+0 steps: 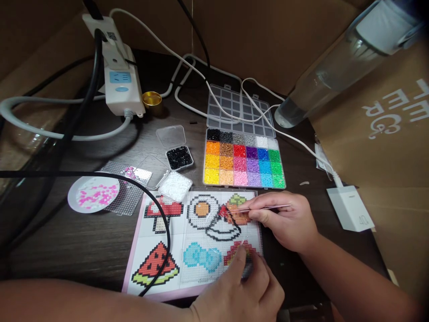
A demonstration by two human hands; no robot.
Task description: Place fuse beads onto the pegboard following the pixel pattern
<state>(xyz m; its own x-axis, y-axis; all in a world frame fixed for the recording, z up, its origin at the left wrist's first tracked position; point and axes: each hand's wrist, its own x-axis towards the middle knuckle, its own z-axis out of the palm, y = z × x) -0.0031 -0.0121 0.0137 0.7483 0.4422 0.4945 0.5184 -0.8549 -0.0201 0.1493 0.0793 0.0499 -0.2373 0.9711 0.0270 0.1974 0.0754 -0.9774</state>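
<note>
My right hand [284,219] pinches thin metal tweezers [268,207]. Their tips are at a small red patch of beads on a black bead outline [223,232] of a bowl-like shape. These beads sit on a clear pegboard [201,237] over a printed pattern sheet [139,250]. My left hand [243,284] rests on the lower right of the board, fingers bent and apart, partly covering a red flower-like picture [239,251]. Around it are a light blue bow [203,258], a fried egg [202,210] and an orange fruit picture [239,217].
Behind the board lies a sorted bead case [244,158]. Small boxes of black beads [180,157] and white beads [174,186] stand left of it. A white dish [94,192] holds pink and white beads. A black cable [157,201] crosses the sheet. A bottle [321,85] leans at right.
</note>
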